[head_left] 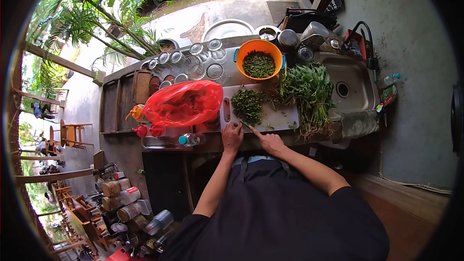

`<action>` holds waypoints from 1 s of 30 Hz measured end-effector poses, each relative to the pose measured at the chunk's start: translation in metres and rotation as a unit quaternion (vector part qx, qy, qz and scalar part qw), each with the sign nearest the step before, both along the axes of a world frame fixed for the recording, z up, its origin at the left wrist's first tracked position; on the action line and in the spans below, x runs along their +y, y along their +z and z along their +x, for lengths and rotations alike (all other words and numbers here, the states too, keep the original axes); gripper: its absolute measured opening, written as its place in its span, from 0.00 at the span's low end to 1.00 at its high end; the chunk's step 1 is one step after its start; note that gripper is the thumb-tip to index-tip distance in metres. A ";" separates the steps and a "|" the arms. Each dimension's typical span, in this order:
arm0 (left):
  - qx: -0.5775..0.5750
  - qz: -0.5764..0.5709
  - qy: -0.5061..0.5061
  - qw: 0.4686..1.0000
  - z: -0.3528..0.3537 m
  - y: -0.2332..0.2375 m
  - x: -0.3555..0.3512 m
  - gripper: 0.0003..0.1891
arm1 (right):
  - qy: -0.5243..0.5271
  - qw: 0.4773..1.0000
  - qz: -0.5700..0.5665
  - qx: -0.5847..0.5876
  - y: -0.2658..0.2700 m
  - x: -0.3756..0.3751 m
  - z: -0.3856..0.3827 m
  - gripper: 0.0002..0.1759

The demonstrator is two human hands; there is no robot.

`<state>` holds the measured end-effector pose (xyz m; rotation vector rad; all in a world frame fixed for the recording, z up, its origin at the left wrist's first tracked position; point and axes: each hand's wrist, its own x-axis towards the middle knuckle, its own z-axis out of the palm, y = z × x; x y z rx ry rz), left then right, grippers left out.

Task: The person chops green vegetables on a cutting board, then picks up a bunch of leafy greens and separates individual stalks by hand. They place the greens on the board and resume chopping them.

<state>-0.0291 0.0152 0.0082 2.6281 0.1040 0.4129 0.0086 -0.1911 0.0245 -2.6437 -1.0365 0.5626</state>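
Note:
A white cutting board lies on the counter, with a pile of chopped greens on its left part. My left hand rests at the board's near left edge, fingers bent; whether it holds anything is hidden. My right hand is closed around a small knife, index finger stretched along it, the blade pointing up-left toward my left hand. A bundle of leafy greens with roots lies across the board's right end. Behind the board, an orange colander contains chopped greens. A red plastic bag stands left of the board.
Glass jars and cups line the counter's back left. A metal sink lies at the right. A bottle with a blue cap lies by the near edge, left of my left hand. Sauce bottles are farther left.

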 end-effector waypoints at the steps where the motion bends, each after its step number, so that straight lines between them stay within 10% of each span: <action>1: 0.000 -0.010 0.006 1.000 0.000 0.000 0.000 0.11 | 0.003 1.000 -0.007 0.004 0.002 -0.006 -0.002 0.47; 11: 0.062 -0.222 0.111 0.967 0.011 -0.011 0.002 0.07 | -0.004 0.999 -0.013 0.053 0.035 -0.019 -0.001 0.44; 30: -0.011 -0.043 0.002 0.999 -0.003 0.000 -0.001 0.10 | -0.013 0.999 0.011 0.034 0.007 0.013 0.007 0.43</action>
